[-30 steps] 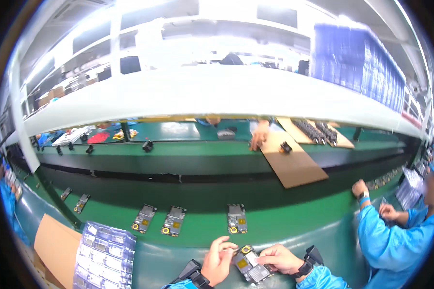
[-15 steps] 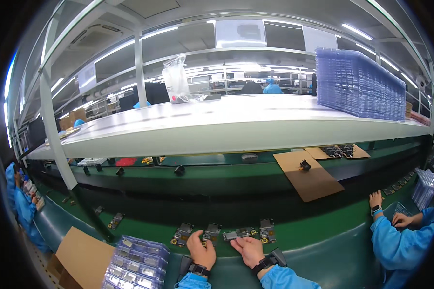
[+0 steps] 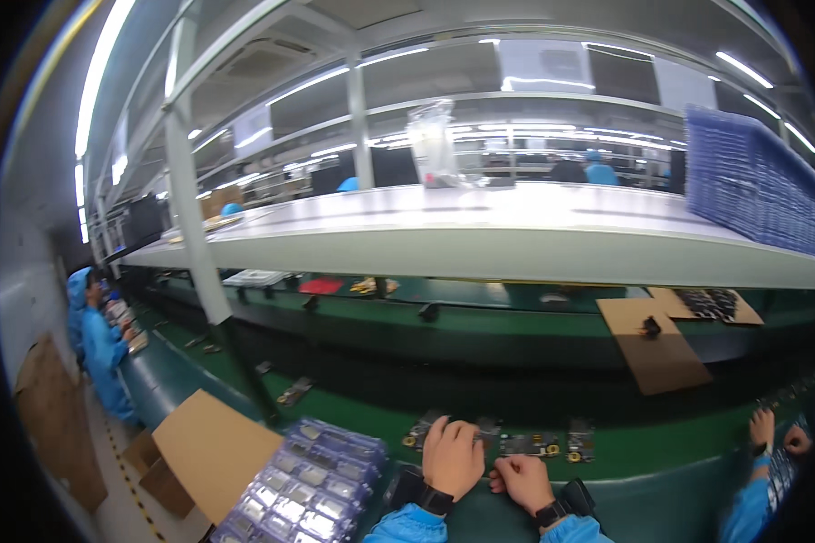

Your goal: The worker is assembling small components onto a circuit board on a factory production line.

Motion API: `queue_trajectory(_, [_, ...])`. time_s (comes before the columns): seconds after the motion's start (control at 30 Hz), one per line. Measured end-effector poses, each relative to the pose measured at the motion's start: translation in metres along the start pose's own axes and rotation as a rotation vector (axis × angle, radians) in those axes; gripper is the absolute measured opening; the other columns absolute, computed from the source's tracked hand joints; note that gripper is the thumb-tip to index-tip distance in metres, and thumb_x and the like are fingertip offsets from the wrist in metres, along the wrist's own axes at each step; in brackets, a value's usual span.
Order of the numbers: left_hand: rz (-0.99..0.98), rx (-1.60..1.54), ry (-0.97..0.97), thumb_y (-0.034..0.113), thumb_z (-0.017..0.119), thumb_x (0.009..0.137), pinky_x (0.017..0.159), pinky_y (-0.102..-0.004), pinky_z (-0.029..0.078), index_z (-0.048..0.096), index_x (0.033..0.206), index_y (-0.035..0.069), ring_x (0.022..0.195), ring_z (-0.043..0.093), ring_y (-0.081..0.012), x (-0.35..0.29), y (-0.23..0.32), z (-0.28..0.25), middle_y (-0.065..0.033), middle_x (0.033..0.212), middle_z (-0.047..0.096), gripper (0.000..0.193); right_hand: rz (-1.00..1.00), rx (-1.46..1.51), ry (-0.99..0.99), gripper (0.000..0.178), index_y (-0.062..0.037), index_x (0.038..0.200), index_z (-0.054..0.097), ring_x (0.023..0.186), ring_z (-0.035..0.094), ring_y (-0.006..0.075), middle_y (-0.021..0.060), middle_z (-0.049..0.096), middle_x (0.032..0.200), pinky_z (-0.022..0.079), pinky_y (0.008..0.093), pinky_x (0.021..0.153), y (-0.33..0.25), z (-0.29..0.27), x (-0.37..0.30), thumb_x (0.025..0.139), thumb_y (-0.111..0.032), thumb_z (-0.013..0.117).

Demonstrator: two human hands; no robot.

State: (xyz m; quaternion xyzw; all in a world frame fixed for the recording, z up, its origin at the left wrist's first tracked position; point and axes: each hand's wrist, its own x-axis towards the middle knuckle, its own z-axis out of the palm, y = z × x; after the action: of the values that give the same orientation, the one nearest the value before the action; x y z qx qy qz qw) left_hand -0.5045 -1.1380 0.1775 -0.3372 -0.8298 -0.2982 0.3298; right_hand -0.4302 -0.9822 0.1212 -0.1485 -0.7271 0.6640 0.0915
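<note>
Several small circuit boards with grey shields and yellow rings lie in a row on the green belt. My left hand (image 3: 453,457) reaches over the row with bent fingers, between the leftmost board (image 3: 418,429) and a partly hidden board (image 3: 489,429). Its fingertips are out of sight behind the hand, so what they grip cannot be made out. Just below a sideways-lying circuit board (image 3: 529,444), my right hand (image 3: 522,481) is closed, thumb against curled fingers; anything in them is hidden. To its right lies an upright circuit board (image 3: 580,441).
A stack of clear plastic trays (image 3: 303,480) stands left of my left arm beside an open cardboard box (image 3: 213,452). A metal post (image 3: 190,199) rises at left. A white shelf (image 3: 480,249) spans above. A co-worker's hand (image 3: 762,427) is at right; other workers (image 3: 104,348) sit far left.
The view has swung left, shifting the scene rightward. My left hand has moved up across the boards. My right hand has drawn off the sideways board; the grey piece at its fingers no longer shows.
</note>
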Motion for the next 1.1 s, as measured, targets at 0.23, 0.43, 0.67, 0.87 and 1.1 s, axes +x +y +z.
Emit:
queue_trajectory(0.23, [-0.438,0.109,-0.044,0.017,0.067,0.085,0.078,-0.0476,0.053,0.067,0.101,0.006,0.088,0.067,-0.0379,0.013,-0.047,-0.082,-0.0153,0.091,0.071,0.020,-0.172,-0.150,-0.036,0.021,0.0048,0.095,0.072,0.065,0.072,0.0136,0.0102,0.074,0.077,0.058,0.0267,0.060,0.012,0.004,0.002,0.091,-0.015,0.068])
queue_trajectory(0.43, [-0.778,0.394,-0.088,0.014,0.065,0.080,0.077,-0.0502,0.053,0.067,0.095,0.006,0.090,0.068,-0.0411,-0.005,-0.102,-0.113,-0.0181,0.088,0.071,0.016,-0.131,-0.081,-0.053,0.020,0.0049,0.098,0.072,0.064,0.071,0.0127,0.0094,0.073,0.076,0.058,0.0261,0.059,0.012,0.003,0.002,0.091,-0.014,0.068])
queue_trajectory(0.67, [-0.875,0.431,-0.373,0.016,0.062,0.078,0.085,-0.0479,0.054,0.068,0.094,0.012,0.096,0.067,-0.0386,-0.028,-0.135,-0.139,-0.0181,0.093,0.071,0.018,-0.150,-0.135,-0.049,0.022,0.0037,0.098,0.072,0.064,0.071,0.0126,0.0088,0.073,0.072,0.058,0.0257,0.060,0.012,0.004,0.002,0.091,-0.017,0.068])
queue_trajectory(0.87, [-0.971,0.510,-0.537,0.022,0.069,0.079,0.095,-0.0493,0.052,0.064,0.118,0.008,0.114,0.060,-0.0421,-0.031,-0.143,-0.121,-0.0245,0.123,0.062,0.042,-0.145,-0.123,-0.041,0.022,0.0033,0.098,0.072,0.064,0.071,0.0128,0.0087,0.073,0.073,0.057,0.0258,0.060,0.008,0.005,0.001,0.091,-0.017,0.068])
queue_trajectory(1.1, [-0.796,0.521,-0.396,0.013,0.071,0.076,0.086,-0.0485,0.053,0.064,0.104,0.005,0.098,0.066,-0.0385,-0.036,-0.156,-0.114,-0.0220,0.100,0.067,0.030,-0.144,-0.089,-0.041,0.023,0.0025,0.099,0.073,0.063,0.071,0.0123,0.0078,0.072,0.072,0.057,0.0257,0.060,0.006,0.003,-0.001,0.091,-0.018,0.068])
